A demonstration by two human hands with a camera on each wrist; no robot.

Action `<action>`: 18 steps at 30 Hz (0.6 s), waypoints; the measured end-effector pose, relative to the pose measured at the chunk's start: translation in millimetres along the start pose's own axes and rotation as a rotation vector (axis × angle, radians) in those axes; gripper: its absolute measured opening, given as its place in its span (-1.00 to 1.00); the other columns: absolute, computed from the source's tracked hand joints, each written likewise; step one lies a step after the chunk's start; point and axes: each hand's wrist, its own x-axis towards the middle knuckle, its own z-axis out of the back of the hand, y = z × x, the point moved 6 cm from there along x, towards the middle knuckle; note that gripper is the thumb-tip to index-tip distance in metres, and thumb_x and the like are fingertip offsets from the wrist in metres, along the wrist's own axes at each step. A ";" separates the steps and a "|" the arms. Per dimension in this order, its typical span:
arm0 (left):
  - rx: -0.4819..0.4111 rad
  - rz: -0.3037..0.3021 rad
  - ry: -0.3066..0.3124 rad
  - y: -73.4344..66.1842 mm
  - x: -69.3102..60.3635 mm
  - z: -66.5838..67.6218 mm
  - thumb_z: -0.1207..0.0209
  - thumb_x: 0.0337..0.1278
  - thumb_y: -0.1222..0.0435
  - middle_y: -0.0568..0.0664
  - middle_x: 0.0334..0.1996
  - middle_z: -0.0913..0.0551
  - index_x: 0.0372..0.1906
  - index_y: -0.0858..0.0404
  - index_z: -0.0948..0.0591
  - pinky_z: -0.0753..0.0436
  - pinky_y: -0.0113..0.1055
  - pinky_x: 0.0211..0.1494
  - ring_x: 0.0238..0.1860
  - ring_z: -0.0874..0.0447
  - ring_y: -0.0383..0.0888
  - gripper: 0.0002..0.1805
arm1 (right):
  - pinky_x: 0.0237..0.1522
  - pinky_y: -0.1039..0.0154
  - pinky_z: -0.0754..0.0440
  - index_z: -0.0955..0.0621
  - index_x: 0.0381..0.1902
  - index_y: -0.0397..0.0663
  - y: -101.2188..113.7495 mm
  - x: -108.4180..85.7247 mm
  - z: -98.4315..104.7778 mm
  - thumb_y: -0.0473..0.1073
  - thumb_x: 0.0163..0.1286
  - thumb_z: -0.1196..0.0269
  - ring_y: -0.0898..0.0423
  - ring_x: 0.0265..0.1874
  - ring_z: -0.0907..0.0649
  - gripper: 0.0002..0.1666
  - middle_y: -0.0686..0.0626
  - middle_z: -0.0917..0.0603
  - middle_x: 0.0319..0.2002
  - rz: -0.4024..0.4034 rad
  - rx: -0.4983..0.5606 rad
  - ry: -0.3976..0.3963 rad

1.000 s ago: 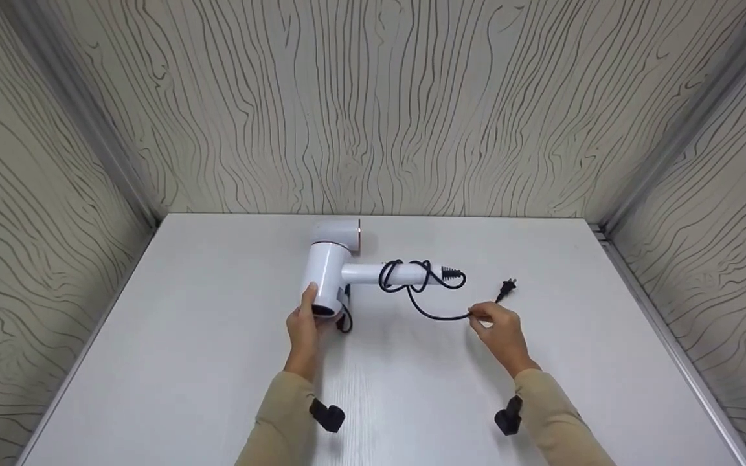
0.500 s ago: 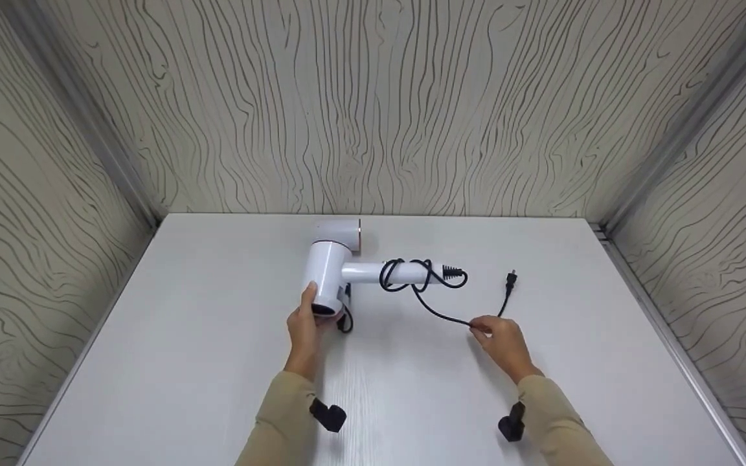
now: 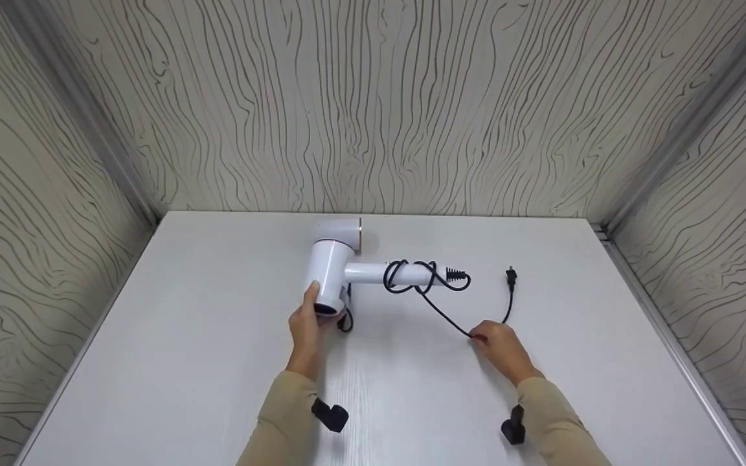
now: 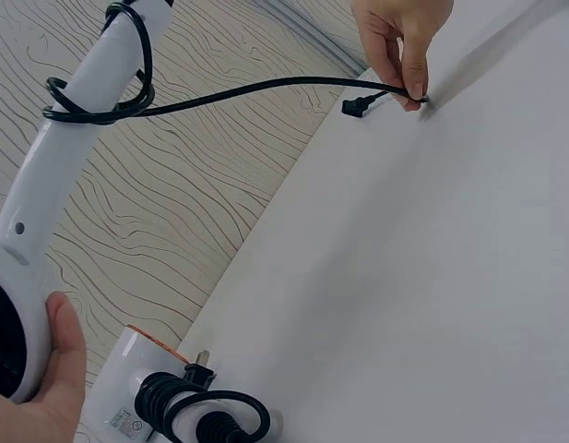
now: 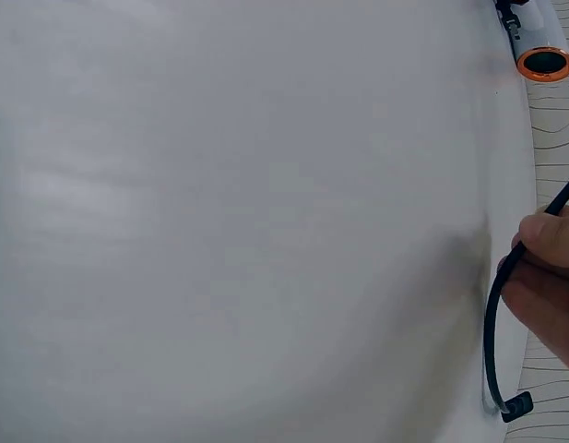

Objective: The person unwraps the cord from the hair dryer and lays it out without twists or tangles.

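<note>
In the head view the left hand grips the barrel of a white hair dryer, thumb on its side. The dryer's handle points right, with black cord looped loosely around it. The right hand pinches the cord between thumb and fingers, and the stretch from the handle to that hand runs nearly straight. Beyond the fingers the cord's free end leads to a black plug. The left wrist view shows the handle raised above the table, the pinching right hand further off.
A second white dryer with coiled black cord lies on the white table, behind and partly under the held one. Wood-patterned walls enclose the table at the back and both sides. A black wrist camera hangs at the left sleeve.
My right hand has moved down toward the front edge with the cord, whose stretch to the handle has straightened. The plug has swung upright and slightly up. The left hand stays nearly still.
</note>
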 end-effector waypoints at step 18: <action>-0.028 0.008 -0.004 0.8 -1.0 0.5 0.02 0.32 -0.08 0.22 0.06 -0.48 0.27 0.56 -0.27 -0.71 -0.21 0.10 -0.15 -0.65 -0.18 -0.21 | -0.14 0.13 -0.71 -0.74 -0.35 -0.15 -3.2 3.1 -0.9 -0.39 0.16 -0.33 0.05 -0.26 -0.72 -0.89 -0.03 -0.75 -0.35 -0.016 -0.012 0.005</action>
